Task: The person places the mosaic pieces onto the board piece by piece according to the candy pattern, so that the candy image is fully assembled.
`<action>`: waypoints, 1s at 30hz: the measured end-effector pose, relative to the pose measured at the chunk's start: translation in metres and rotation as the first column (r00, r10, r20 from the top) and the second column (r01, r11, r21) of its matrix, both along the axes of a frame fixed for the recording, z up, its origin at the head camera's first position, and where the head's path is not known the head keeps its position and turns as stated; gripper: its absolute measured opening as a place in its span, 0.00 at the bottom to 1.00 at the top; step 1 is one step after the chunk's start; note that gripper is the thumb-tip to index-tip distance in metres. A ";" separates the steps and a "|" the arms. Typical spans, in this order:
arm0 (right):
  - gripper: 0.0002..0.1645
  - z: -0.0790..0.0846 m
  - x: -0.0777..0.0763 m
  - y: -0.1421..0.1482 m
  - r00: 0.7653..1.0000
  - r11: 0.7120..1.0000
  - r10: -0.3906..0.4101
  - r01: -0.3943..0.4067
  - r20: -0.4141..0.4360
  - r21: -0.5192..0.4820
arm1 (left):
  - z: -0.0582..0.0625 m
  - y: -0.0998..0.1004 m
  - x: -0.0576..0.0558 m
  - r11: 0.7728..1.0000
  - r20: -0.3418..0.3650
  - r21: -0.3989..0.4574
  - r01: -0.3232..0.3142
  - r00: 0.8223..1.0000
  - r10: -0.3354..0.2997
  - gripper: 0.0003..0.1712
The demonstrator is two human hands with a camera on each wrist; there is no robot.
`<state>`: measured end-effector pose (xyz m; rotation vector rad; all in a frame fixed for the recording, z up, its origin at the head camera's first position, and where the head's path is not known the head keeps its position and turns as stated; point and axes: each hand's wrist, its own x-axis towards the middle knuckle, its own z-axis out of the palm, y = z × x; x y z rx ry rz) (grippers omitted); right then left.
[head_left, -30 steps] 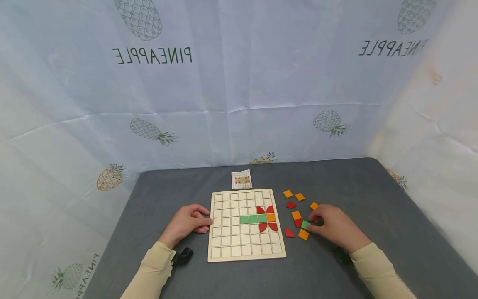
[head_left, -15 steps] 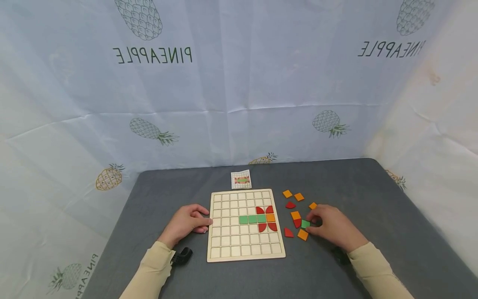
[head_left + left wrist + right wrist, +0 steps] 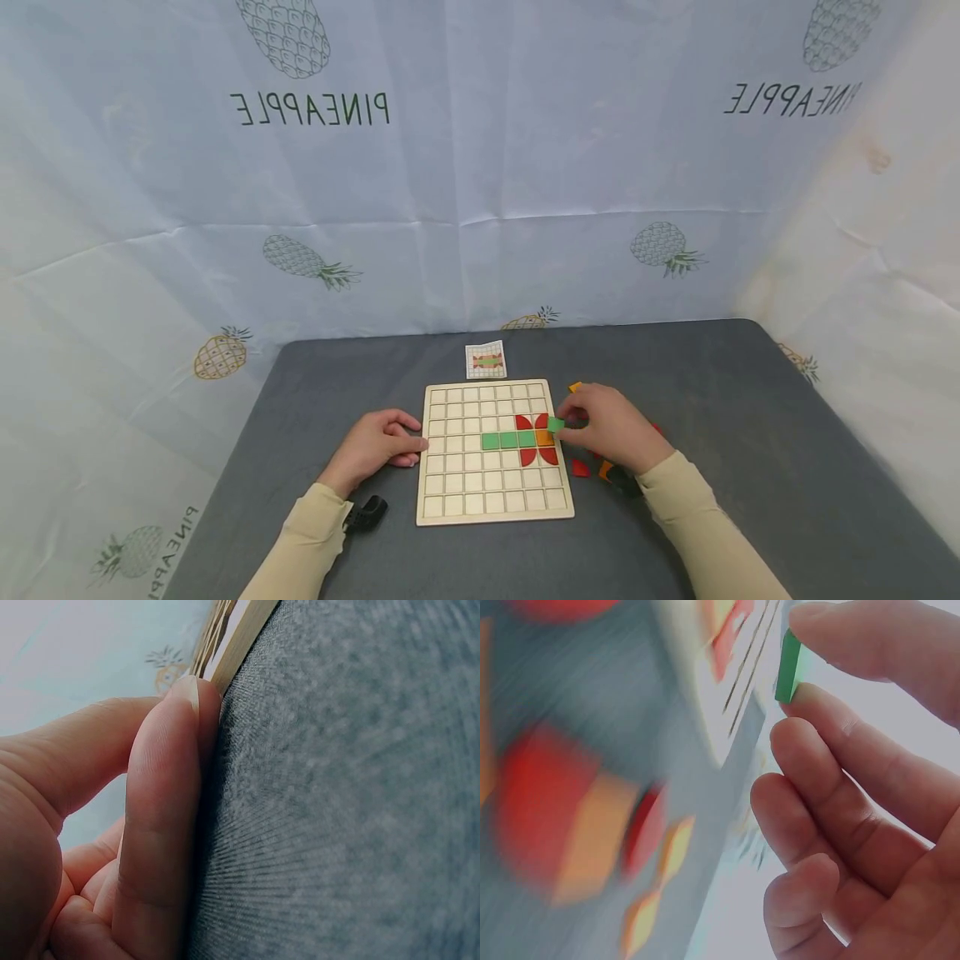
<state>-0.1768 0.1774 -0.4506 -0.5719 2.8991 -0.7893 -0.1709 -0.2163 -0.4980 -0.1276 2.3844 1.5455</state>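
A pale wooden grid board (image 3: 457,505) lies on the grey table. Set in it are a row of green square tiles (image 3: 508,441), an orange square tile (image 3: 545,437) at the row's right end, and several red rounded pieces (image 3: 528,457). My left hand (image 3: 375,450) grips the board's left edge between thumb and finger; the left wrist view shows the fingertips right at the board's side (image 3: 244,645). My right hand (image 3: 611,427) pinches a green square tile (image 3: 788,667) by its edges, raised over the board's right edge. Its other fingers curl loosely below.
A small pattern card (image 3: 486,361) lies behind the board. Right of the board are loose pieces, partly hidden under my right hand: a red one (image 3: 580,467), an orange tile (image 3: 604,471), and more orange tiles (image 3: 676,847). A pineapple-print cloth (image 3: 480,250) hangs behind the table.
My right hand has lifted the green tile from among the loose pieces and carried it left to the board's right edge. The left hand stays where it was.
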 end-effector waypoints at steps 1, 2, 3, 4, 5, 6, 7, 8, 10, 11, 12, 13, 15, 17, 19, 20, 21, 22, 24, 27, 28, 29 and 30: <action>0.09 0.001 -0.003 -0.010 1.000 1.000 0.016 -0.016 0.000 -0.005 | 0.000 0.000 0.000 1.000 -0.001 0.001 -0.001 1.000 0.001 0.23; 0.09 0.001 -0.006 -0.020 1.000 0.999 0.031 -0.031 -0.002 -0.009 | 0.000 0.000 0.000 1.000 -0.001 0.003 -0.002 1.000 0.002 0.23; 0.09 0.002 -0.009 -0.029 0.999 0.999 0.048 -0.048 -0.007 -0.010 | 0.001 0.000 0.000 1.000 -0.002 0.003 -0.001 1.000 0.001 0.23; 0.09 0.001 -0.011 -0.039 0.998 0.998 0.063 -0.063 -0.013 -0.005 | 0.001 0.001 0.000 1.000 -0.003 0.003 -0.001 1.000 0.001 0.24; 0.08 0.001 -0.013 -0.048 0.997 0.997 0.079 -0.079 -0.018 0.001 | 0.001 0.001 0.000 1.000 -0.004 0.005 0.000 1.000 0.000 0.24; 0.08 0.000 -0.015 -0.057 0.995 0.996 0.094 -0.094 -0.022 0.005 | 0.001 0.001 0.000 1.000 -0.005 0.005 0.001 1.000 -0.001 0.24; 0.08 -0.002 -0.016 -0.065 0.994 0.994 0.106 -0.106 -0.027 0.007 | 0.001 0.001 0.000 1.000 -0.006 0.006 0.004 1.000 -0.004 0.24; 0.07 -0.003 -0.016 -0.072 0.992 0.993 0.119 -0.119 -0.029 0.008 | 0.000 0.001 0.000 1.000 -0.007 0.006 0.008 1.000 -0.008 0.24; 0.06 -0.006 -0.016 -0.084 0.989 0.990 0.142 -0.142 -0.027 0.001 | 0.000 0.001 0.000 1.000 -0.011 0.006 0.014 1.000 -0.014 0.25; 0.06 -0.007 -0.015 -0.089 0.988 0.988 0.151 -0.151 -0.021 -0.009 | 0.000 0.001 0.000 1.000 -0.013 0.005 0.019 1.000 -0.019 0.25; 0.05 -0.008 -0.014 -0.093 0.987 0.987 0.160 -0.160 -0.022 -0.012 | 0.000 0.001 0.000 1.000 -0.015 0.004 0.025 1.000 -0.025 0.25; 0.05 -0.009 -0.013 -0.097 0.986 0.986 0.164 -0.164 -0.022 -0.012 | 0.000 0.001 0.000 1.000 -0.017 0.004 0.028 0.999 -0.028 0.25; 0.05 -0.010 -0.011 -0.103 0.985 0.985 0.170 -0.170 -0.024 -0.005 | 0.001 0.002 -0.001 1.000 -0.018 0.005 0.028 0.999 -0.028 0.25; 0.06 -0.012 -0.009 -0.108 0.985 0.985 0.172 -0.171 -0.029 0.013 | 0.001 0.002 -0.002 1.000 -0.015 0.006 0.029 0.999 -0.028 0.25; 0.06 -0.013 -0.007 -0.112 0.985 0.985 0.169 -0.168 -0.033 0.030 | 0.001 0.002 -0.002 1.000 -0.008 0.010 0.025 1.000 -0.025 0.25; 0.06 -0.014 -0.006 -0.113 0.985 0.985 0.171 -0.170 -0.035 0.035 | 0.000 0.002 -0.002 1.000 -0.005 0.012 0.023 1.000 -0.023 0.24; 0.06 -0.015 -0.006 -0.115 0.984 0.984 0.174 -0.172 -0.041 0.042 | 0.000 0.001 -0.002 1.000 -0.003 0.013 0.022 1.000 -0.022 0.24; 0.06 -0.016 -0.006 -0.116 0.983 0.984 0.176 -0.174 -0.046 0.045 | 0.000 0.001 -0.001 1.000 -0.002 0.014 0.020 1.000 -0.020 0.24; 0.07 -0.016 -0.006 -0.118 0.982 0.983 0.181 -0.179 -0.058 0.050 | 0.000 0.000 -0.001 1.000 -0.003 0.015 0.017 1.000 -0.017 0.24; 0.07 -0.017 -0.006 -0.121 0.980 0.982 0.186 -0.182 -0.065 0.057 | 0.000 -0.002 -0.001 1.000 -0.006 0.018 0.015 1.000 -0.015 0.24; 0.07 -0.017 -0.006 -0.121 0.980 0.981 0.187 -0.184 -0.065 0.058 | -0.001 -0.002 -0.001 1.000 -0.005 0.016 0.015 1.000 -0.015 0.24; 0.07 -0.017 -0.006 -0.122 0.980 0.981 0.189 -0.185 -0.066 0.059 | -0.001 -0.003 -0.001 1.000 -0.005 0.015 0.016 1.000 -0.016 0.24; 0.07 -0.018 -0.006 -0.122 0.980 0.981 0.189 -0.185 -0.064 0.060 | -0.002 -0.003 -0.001 1.000 -0.004 0.013 0.016 1.000 -0.016 0.24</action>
